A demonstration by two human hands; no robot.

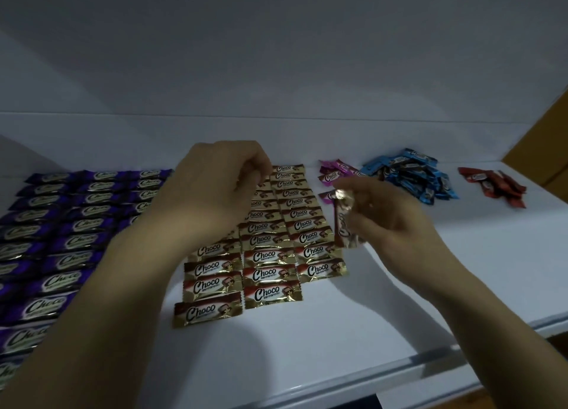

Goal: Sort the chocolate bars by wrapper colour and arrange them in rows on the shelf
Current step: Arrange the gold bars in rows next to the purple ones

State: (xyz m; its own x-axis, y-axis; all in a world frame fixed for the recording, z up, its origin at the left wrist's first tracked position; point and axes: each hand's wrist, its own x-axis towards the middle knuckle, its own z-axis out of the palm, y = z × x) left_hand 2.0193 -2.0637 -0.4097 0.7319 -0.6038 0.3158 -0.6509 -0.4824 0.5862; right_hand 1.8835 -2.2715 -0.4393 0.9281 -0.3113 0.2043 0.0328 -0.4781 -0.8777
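bare shelf [307,347] in front of gold rows [270,256], open gap between blue pile [408,175] and red pile [491,184]

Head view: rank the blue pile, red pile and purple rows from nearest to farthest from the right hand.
1. Blue pile: just behind the right hand, which holds a gold bar.
2. Red pile: farther off to the right.
3. Purple rows: far left, beyond the gold rows.
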